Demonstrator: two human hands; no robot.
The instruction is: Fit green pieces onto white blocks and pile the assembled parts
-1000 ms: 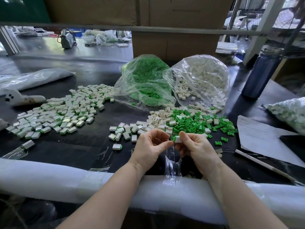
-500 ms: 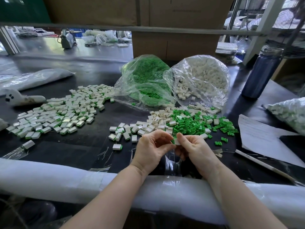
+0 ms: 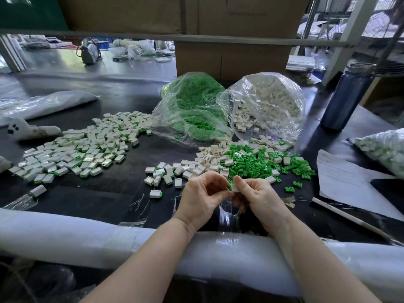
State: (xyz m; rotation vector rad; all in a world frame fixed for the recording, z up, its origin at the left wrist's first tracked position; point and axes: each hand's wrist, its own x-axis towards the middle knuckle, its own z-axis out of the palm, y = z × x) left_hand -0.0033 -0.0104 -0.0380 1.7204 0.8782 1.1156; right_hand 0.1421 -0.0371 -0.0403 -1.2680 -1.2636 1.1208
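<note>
Far left edge: a white pouch (image 3: pixel 46 103) lies flat on your dark table (image 3: pixel 113 193), with a white tool (image 3: pixel 28 130) marked by black dots just in front of it
Assembled pile: your finished parts (image 3: pixel 78 149) spread across the left half of the table, white blocks with green showing at their edges, well apart from your hands
Stray part: one assembled block (image 3: pixel 155 193) sits alone between that pile and your left hand, toward the near edge
Loose white blocks: a heap of white blocks (image 3: pixel 196 165) lies at the middle of the table, just beyond your left hand
Left hand: your left hand (image 3: pixel 202 199) has its fingers curled, thumb and fingertips closing on the white block (image 3: pixel 233 187) you hold between both hands above the near edge
Held part: a sliver of green shows at the block's left end; whether the piece is fully seated you cannot tell
Right hand: your right hand (image 3: pixel 260 199) pinches the same white block with thumb and curled fingers
Green bag: a clear bag of green pieces (image 3: pixel 192 108) stands behind the heaps
Green pieces: loose green pieces (image 3: pixel 262 164) lie right of the white heap, touching it
White bag: a clear bag of white blocks (image 3: pixel 269 103) leans beside the green bag
Right side: a sheet of paper (image 3: pixel 349 182) lies near the right edge, a dark blue bottle (image 3: pixel 347 97) stands behind it, and another filled bag (image 3: pixel 384 149) lies at the far right
</note>
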